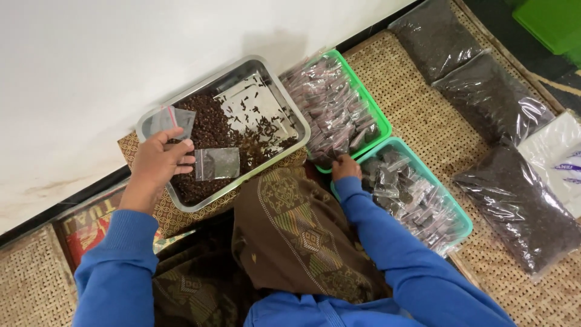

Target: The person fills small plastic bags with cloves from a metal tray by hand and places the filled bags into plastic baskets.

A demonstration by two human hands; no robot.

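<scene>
L hand (158,158) sits at approx 9 o'clock of the metal tray (154,118), fingers curled, pinching small clear plastic pouches (216,163); one pouch sticks out toward 3 o'clock over the cloves, another small pouch (173,119) pokes up at 12 o'clock of the hand. The tray holds dark cloves (209,130) heaped mostly on its 8 o'clock side, w/ bare metal showing toward 1 o'clock. The tray rests on a patterned board, against the white wall.

R hand (345,166) is at approx 4 o'clock of the tray, fingers bent down at the gap btwn two green baskets; can't tell exactly what it grips, as fingertips are hidden among packets. The upper green basket (376,118) is packed w/ filled small packets (333,103); the lower green basket (463,224), at 4 o'clock of the first, also holds filled packets. Both arms wear blue sleeves. A brown patterned cloth (290,233) lies btwn the arms. At 3 o'clock, on the woven mat (423,130), lie big clear bags of dark spice (514,206).
</scene>
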